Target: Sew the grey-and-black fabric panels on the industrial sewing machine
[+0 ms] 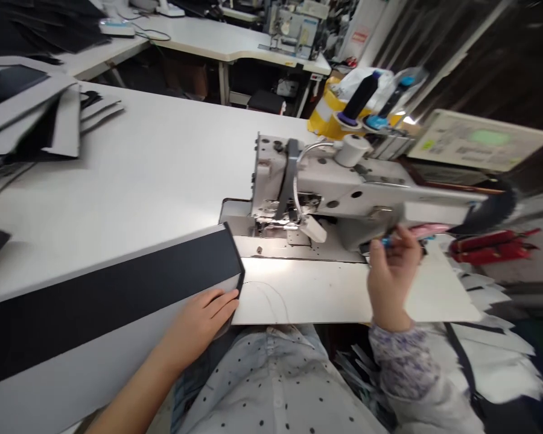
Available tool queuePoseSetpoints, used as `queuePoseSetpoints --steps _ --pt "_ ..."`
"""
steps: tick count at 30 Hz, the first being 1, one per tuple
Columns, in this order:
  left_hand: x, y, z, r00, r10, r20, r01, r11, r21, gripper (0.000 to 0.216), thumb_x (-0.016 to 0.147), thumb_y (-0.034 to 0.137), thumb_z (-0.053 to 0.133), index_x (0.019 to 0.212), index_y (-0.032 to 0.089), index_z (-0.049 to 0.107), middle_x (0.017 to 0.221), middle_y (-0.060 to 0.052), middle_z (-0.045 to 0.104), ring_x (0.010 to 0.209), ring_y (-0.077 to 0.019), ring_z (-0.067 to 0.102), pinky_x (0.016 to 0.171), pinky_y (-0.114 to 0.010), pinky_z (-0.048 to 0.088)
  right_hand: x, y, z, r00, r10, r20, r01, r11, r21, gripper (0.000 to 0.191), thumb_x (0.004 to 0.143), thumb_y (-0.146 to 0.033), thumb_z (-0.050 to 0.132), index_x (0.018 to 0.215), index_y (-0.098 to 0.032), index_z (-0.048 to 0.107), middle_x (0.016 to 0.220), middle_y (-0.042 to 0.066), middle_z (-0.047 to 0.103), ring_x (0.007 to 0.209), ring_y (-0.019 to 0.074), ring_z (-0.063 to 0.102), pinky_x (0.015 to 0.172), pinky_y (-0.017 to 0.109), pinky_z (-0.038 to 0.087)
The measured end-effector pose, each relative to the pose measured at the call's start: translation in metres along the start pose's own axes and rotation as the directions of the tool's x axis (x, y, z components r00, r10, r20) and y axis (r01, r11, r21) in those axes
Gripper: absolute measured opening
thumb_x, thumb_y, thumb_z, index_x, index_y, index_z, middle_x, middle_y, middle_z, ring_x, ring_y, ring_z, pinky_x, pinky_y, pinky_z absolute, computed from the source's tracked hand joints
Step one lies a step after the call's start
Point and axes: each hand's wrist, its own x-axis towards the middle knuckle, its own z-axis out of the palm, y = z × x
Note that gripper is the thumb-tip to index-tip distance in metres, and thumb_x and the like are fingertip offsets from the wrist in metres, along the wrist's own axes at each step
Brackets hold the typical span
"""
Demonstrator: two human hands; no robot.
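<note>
A long black panel with a grey edge lies on the white counter, and its end sits just by the flat plate of the sewing machine. The left hand rests at that end. Its fingers lie flat and close together, pressing down on the grey edge. The right hand is up in the air to the right, near the machine's arm. Its fingers are bent and pinch a small blue thing, too small to tell what it is.

On the machine sits a white spool. Behind it stand a black thread cone and a yellow bag. A control box is far right, and a red fire extinguisher lies on the right. A pile of grey and black panels sits far left, and another sewing machine stands far off
</note>
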Motion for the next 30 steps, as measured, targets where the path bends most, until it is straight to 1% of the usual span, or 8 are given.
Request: queuePoseSetpoints --steps 5,11,12,16,22,24,26,30 --pt "0.017 -0.004 0.011 0.998 0.010 -0.070 -0.009 1.000 0.016 0.039 0.090 0.009 0.039 0.115 0.024 0.064 0.122 -0.003 0.066 0.105 -0.0210 0.063 0.093 -0.039 0.051 0.017 0.043 0.027 0.998 -0.044 0.052 0.053 0.981 -0.185 0.052 0.093 -0.042 0.045 0.138 -0.018 0.035 0.122 0.015 0.049 0.111 0.0214 0.054 0.095 0.040 0.046" --pt "0.044 0.015 0.012 0.996 -0.063 -0.070 0.065 0.998 0.027 0.034 0.089 0.007 0.041 0.107 0.020 0.066 0.118 -0.005 0.067 0.100 -0.0207 0.063 0.089 -0.038 0.051 -0.031 0.021 0.033 0.954 -0.262 0.146 0.289 0.935 -0.207 0.040 0.093 -0.032 0.047 0.132 -0.021 0.045 0.125 0.015 0.048 0.123 0.0267 0.045 0.102 0.049 0.039" --pt "0.045 0.017 0.012 0.996 -0.070 -0.058 0.072 0.997 0.035 0.033 0.089 0.008 0.041 0.107 0.019 0.066 0.119 -0.005 0.067 0.100 -0.0207 0.063 0.090 -0.038 0.051 -0.045 0.012 0.036 0.907 -0.303 0.294 0.354 0.925 -0.139 0.034 0.093 -0.029 0.046 0.126 -0.023 0.051 0.118 0.013 0.053 0.117 0.0257 0.049 0.100 0.047 0.041" --pt "0.046 0.020 0.010 0.995 -0.091 -0.045 0.093 0.994 0.052 0.029 0.090 0.011 0.044 0.109 0.018 0.065 0.118 -0.007 0.067 0.100 -0.0208 0.062 0.090 -0.038 0.050 -0.080 -0.023 0.066 0.472 -0.241 0.848 0.376 0.925 0.054 0.036 0.090 -0.038 0.057 0.121 -0.022 0.058 0.107 0.010 0.061 0.102 0.0240 0.055 0.090 0.040 0.047" --pt "0.043 0.020 0.010 0.994 -0.109 -0.031 0.109 0.994 0.030 0.024 0.090 0.012 0.049 0.106 0.017 0.066 0.115 -0.006 0.068 0.097 -0.0211 0.061 0.088 -0.038 0.051 -0.073 -0.039 0.099 0.277 -0.132 0.952 0.408 0.913 0.008 0.020 0.093 -0.028 0.054 0.083 -0.017 0.068 0.083 0.006 0.062 0.087 0.0185 0.055 0.084 0.032 0.044" --pt "0.042 0.020 0.011 0.994 -0.110 -0.021 0.110 0.994 0.028 0.025 0.089 0.012 0.050 0.108 0.018 0.065 0.116 -0.006 0.067 0.100 -0.0214 0.061 0.089 -0.038 0.051 -0.069 -0.037 0.099 0.260 -0.060 0.964 0.280 0.960 -0.015 0.018 0.091 -0.026 0.057 0.078 -0.017 0.065 0.080 0.005 0.062 0.085 0.0175 0.056 0.081 0.031 0.044" --pt "0.042 0.021 0.011 0.994 -0.106 -0.021 0.106 0.994 0.021 0.026 0.089 0.011 0.050 0.109 0.019 0.064 0.116 -0.007 0.066 0.104 -0.0212 0.059 0.091 -0.038 0.050 -0.065 -0.038 0.102 0.180 0.051 0.982 -0.069 0.997 -0.039 0.019 0.089 -0.030 0.059 0.075 -0.017 0.061 0.077 0.002 0.062 0.077 0.0147 0.058 0.073 0.028 0.046" --pt "0.043 0.022 0.010 0.996 -0.083 -0.018 0.083 0.996 0.019 0.026 0.089 0.011 0.049 0.107 0.019 0.064 0.111 -0.007 0.066 0.106 -0.0215 0.058 0.094 -0.038 0.049 -0.053 -0.052 0.123 -0.079 0.168 0.983 -0.751 0.638 -0.170 0.028 0.085 -0.042 0.062 0.076 -0.018 0.052 0.070 0.000 0.063 0.056 0.0098 0.058 0.050 0.021 0.046"
